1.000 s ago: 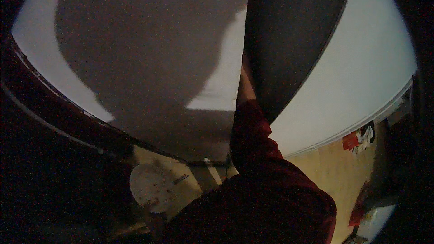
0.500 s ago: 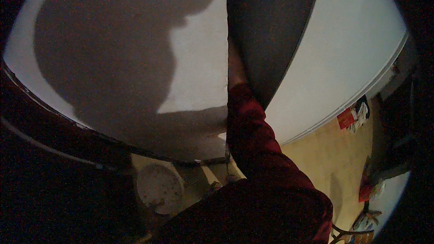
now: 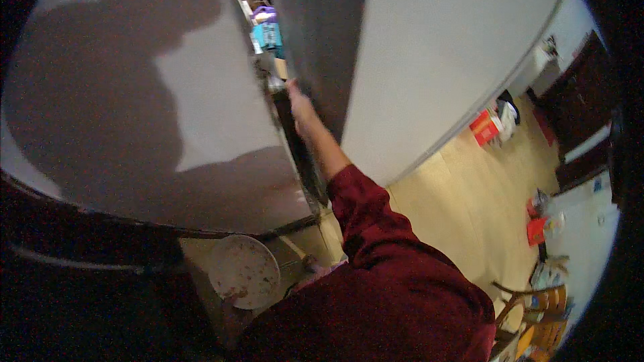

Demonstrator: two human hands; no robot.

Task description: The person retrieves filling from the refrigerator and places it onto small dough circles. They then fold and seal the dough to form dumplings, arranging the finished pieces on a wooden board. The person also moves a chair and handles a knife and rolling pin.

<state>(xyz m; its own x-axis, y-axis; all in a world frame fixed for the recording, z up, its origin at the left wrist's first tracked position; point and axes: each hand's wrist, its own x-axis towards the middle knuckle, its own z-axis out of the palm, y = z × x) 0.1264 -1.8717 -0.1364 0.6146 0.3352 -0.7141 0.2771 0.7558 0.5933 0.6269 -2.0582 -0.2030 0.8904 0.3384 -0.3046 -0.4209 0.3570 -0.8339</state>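
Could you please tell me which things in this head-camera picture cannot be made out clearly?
- Left hand: out of sight in the head view, probably under the dirty plate, hidden by the red sleeve.
- Right hand: its fingers sit on the grey door edge; the grip is too small to tell.
- Shelf items: only a narrow strip shows between door and cabinet.
- Chairs: cut off by the picture's rim.
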